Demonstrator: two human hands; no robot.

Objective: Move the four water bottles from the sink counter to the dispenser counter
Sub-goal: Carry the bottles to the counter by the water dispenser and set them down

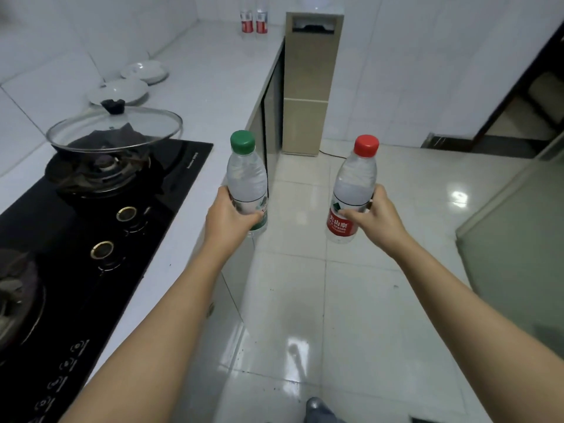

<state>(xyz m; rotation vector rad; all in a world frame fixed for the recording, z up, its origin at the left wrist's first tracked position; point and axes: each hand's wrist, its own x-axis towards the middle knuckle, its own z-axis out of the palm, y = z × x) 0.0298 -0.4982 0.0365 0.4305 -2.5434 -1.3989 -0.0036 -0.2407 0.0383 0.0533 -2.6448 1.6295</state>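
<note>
**Both grips full, heading for the far surface**

Left hand [232, 215] wraps the green-capped bottle [246, 181]; right hand [377, 219] pinches the red-capped bottle [351, 190] at its label. Both bottles are carried upright over the floor, likely for setting straight down. Two red-labelled bottles [254, 21] already stand far ahead beside the dispenser [311, 80]. Left, a lidded pan [114, 129] on the stove [91, 239] and white dishes [131, 83] crowd the surface [219, 74]; the far end looks free.

Left bottle [246, 181]: clear, green cap, green-and-white label. Right bottle [352, 190]: clear, red cap, red label with white lettering. Stove [91, 239]: glossy black, gold-ringed knobs; counter [219, 74]: white; dispenser [308, 87]: beige.
</note>
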